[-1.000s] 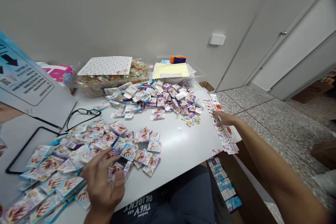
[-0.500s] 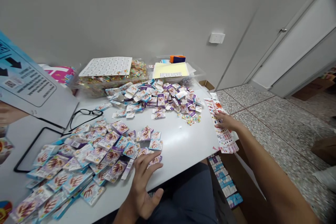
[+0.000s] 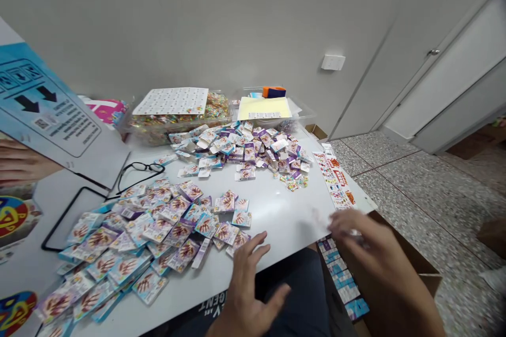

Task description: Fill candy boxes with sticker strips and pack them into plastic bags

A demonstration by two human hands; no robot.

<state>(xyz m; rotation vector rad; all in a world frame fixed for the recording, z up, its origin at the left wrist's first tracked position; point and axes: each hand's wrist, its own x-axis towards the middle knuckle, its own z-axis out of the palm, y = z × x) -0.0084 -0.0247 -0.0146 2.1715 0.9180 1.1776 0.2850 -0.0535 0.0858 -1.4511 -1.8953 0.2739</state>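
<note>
The left hand (image 3: 252, 295) is at the near edge of the white, smooth-topped desk (image 3: 276, 205), its fingers spread and bare. The right hand (image 3: 367, 245), blurred, is over the brown cardboard carton (image 3: 407, 243); whether its fingers grip anything, I cannot tell. Small blue-and-purple printed cardboard boxes (image 3: 136, 231) lie heaped left of the left hand. Beyond the right hand, long white sheets of colourful stickers (image 3: 335, 184) lie along the desk's right side. Farther back sits a clear plastic tray (image 3: 148, 134)

Sticker sheets (image 3: 331, 181) — red/wht, flat, overlapping, R edge of table (image 3: 282, 208), sm. blue/purple boxes (image 3: 156, 229) — loose pile, L side
</note>
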